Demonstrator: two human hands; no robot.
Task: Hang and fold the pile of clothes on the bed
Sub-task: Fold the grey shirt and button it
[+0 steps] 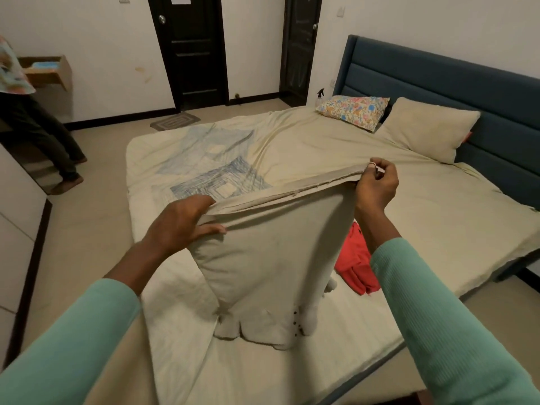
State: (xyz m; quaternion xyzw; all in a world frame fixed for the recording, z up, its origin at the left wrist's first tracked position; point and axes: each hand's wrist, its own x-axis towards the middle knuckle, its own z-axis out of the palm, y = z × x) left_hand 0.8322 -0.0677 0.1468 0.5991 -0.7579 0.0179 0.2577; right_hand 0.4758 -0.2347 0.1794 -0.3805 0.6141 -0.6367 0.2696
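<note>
- Bed (321, 141): most of the view is filled by it; it is covered in a cream sheet with a blue square print toward the far left.
- Headboard (438, 74): dark blue and padded, set along the far right side of the bed.
- Beige garment (271, 252): held up over the near part of the bed by its top edge, which is stretched between both hands. The lower end, with a few dark buttons, rests on the sheet.
- Two black doors (193, 48) are seen in the far wall.
- Second person (38, 135): partly seen at the far left, standing on the floor.
- Beige pillow (429, 130): laid against the headboard, with the floral pillow (353, 111) just left of it.
- Red garment (355, 264): crumpled on the sheet, near right, partly hidden behind the beige garment and the right forearm.
- Left hand (178, 223): the top-left corner is pinched, fingers over the edge and thumb on the near face.
- Right hand (377, 185): the top-right corner is pinched, fingers curled tight and raised higher than the left.
- Wall shelf (49, 71): wooden, far left.
- Floor mat (175, 121): grey, laid in front of the left door.
- Spray bottle (320, 96): seen beyond the floral pillow.
</note>
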